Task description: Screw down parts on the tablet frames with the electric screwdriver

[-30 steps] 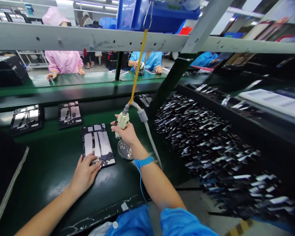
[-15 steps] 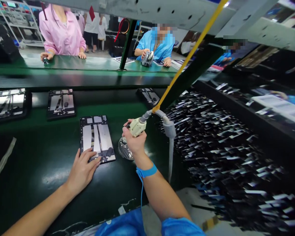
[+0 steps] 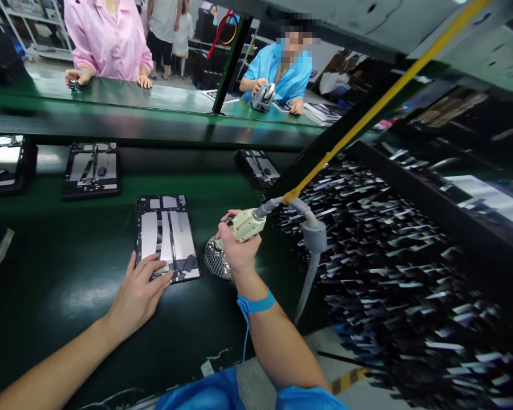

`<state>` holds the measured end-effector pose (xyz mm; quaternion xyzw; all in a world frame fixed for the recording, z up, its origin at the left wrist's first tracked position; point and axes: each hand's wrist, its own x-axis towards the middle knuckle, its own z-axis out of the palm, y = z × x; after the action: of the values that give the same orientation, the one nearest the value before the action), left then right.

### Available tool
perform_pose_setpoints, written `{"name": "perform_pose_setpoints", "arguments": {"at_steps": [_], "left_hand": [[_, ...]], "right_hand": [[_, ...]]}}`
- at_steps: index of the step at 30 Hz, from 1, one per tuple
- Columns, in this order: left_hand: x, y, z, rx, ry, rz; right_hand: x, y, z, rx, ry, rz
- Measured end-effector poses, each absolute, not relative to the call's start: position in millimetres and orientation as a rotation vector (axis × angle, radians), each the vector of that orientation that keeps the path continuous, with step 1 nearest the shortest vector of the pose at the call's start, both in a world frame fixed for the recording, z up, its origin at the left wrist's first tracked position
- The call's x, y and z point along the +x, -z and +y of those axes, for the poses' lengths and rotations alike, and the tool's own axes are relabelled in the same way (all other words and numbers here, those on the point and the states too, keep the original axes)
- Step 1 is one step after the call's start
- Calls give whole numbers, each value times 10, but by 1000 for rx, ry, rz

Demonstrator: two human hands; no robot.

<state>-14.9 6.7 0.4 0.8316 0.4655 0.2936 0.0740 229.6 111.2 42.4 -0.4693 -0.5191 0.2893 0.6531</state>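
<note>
An opened tablet (image 3: 169,239) lies on the green bench, its grey inner plate and dark ribbon cables showing. Across its lower left corner my left hand (image 3: 143,285) rests with the fingers stretched out. To the right of the tablet, my right hand (image 3: 241,250) is wrapped round a cream electric screwdriver (image 3: 248,225), which has a thick grey cable. A round perforated metal dish (image 3: 216,259) holding small shiny screws sits just below that hand; the driver's tip is hidden. A blue wrist strap (image 3: 256,302) circles my right wrist.
More opened tablets (image 3: 92,169) stand along the back of the bench. A yellow strap (image 3: 350,136) runs from the screwdriver cable up to the overhead beam. Dense dark pieces with pale strips (image 3: 393,273) fill the right side. Two co-workers (image 3: 106,42) are at the opposite bench.
My view has shifted slightly. The screwdriver leans a little more to the right, and its cable and the yellow strap have swung right. My left hand stays on the tablet.
</note>
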Motion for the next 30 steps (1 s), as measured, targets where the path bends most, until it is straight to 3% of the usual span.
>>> {"name": "perform_pose_setpoints", "arguments": {"at_steps": [17, 22, 30], "left_hand": [[-104, -47, 70, 2528, -938, 1432], [-68, -51, 67, 2527, -942, 1444], [-76, -74, 73, 2505, -964, 1417]], "right_hand": [[2249, -568, 1063, -1051, -622, -1138], [1983, -764, 769, -851, -819, -1169], [1663, -657, 516, -763, -1020, -1352]]}}
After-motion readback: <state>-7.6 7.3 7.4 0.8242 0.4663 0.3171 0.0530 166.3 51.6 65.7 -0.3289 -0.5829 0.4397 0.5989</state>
